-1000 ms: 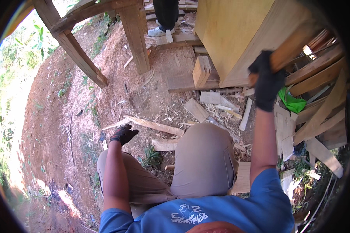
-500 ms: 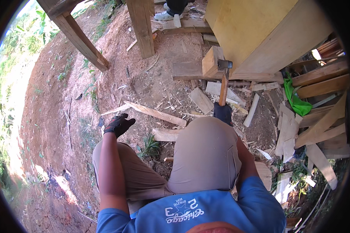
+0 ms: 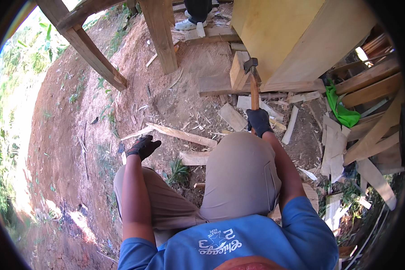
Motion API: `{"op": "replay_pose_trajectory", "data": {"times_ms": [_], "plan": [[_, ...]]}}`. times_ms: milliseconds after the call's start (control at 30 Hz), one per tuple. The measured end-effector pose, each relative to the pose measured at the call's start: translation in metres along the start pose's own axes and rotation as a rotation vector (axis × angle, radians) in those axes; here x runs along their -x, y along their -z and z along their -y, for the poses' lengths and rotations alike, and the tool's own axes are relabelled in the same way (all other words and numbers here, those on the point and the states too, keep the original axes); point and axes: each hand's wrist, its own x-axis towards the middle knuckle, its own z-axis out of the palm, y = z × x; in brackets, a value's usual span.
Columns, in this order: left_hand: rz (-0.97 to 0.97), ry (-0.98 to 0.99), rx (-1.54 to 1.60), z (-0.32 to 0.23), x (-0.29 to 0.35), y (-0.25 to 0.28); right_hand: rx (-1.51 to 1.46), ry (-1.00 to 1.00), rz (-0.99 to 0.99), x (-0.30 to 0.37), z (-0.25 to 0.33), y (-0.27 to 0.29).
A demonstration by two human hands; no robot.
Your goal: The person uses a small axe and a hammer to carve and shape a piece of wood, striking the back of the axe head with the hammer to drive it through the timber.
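Observation:
My right hand (image 3: 258,121), in a dark glove, is closed round the wooden handle of a hammer (image 3: 255,92). Beyond my raised knee, the hammer's dark metal head is at the upper right edge of a squared wooden block (image 3: 238,71); I cannot tell whether they touch. The block stands on a flat plank (image 3: 213,85), against a large yellowish wooden panel (image 3: 274,40). My left hand (image 3: 144,147), also gloved, hovers out past my other knee with thumb and fingers apart and nothing in it. Below it, a long split strip of wood (image 3: 180,134) lies on the ground.
Timber posts (image 3: 159,38) stand at the upper left. Another person's shoe (image 3: 185,25) shows at the top. Stacked boards (image 3: 369,92) and a green cloth (image 3: 344,110) are at the right. Offcuts and wood chips litter the dirt; a slope with plants is at far left.
My right hand has come forward from behind the knee, and the hammer head has shifted up and left over the block. My left hand has moved slightly right. The view has shifted a little.

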Motion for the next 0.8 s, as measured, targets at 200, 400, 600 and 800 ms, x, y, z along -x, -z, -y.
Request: {"op": "replay_pose_trajectory", "data": {"times_ms": [200,400,600,800], "plan": [[0.022,-0.046,0.000,-0.009,0.007,0.004,-0.027,-0.014,0.027,0.013,-0.019,0.008],[0.026,-0.069,-0.017,-0.004,0.004,0.004,-0.078,0.052,0.005,0.025,0.002,0.029],[-0.074,-0.129,0.030,0.005,0.008,0.001,-0.230,0.417,-0.245,0.097,0.121,0.079],[-0.021,-0.062,0.015,0.003,0.005,0.002,-0.199,1.113,-0.499,0.208,0.313,0.202]]}}
